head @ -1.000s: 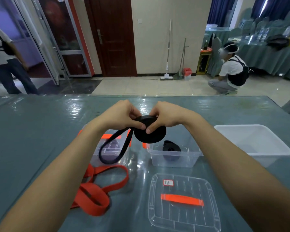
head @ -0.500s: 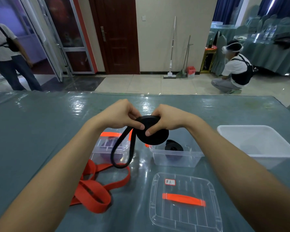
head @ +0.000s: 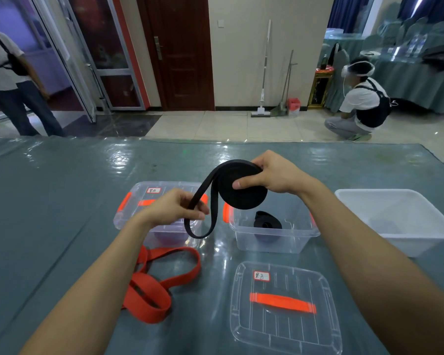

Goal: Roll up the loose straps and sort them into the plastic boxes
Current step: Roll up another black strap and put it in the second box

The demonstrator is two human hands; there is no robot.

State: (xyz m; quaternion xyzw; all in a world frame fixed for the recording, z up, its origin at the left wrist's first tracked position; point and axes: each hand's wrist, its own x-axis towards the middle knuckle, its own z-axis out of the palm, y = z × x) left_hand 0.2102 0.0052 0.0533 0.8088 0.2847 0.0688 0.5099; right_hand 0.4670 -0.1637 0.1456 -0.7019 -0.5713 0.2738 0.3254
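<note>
My right hand (head: 272, 172) grips a thick roll of black strap (head: 241, 190) above the open clear box (head: 305, 233), which holds another rolled black strap (head: 267, 222). A short loose tail of the same strap hangs down in a loop, and my left hand (head: 176, 208) pinches it lower left of the roll. A loose red strap (head: 162, 280) lies tangled on the table near my left forearm. A lidded clear box (head: 149, 198) with orange latches stands behind my left hand.
A clear lid with an orange handle (head: 282, 302) lies in front of the open box. A white tub (head: 400, 219) stands at the right. Beyond the table's far edge one person squats at the right and another stands at the left.
My hands have come apart: the left dropped down and left along the tail, the right kept the roll and lifted slightly. The hanging loop is shorter than before.
</note>
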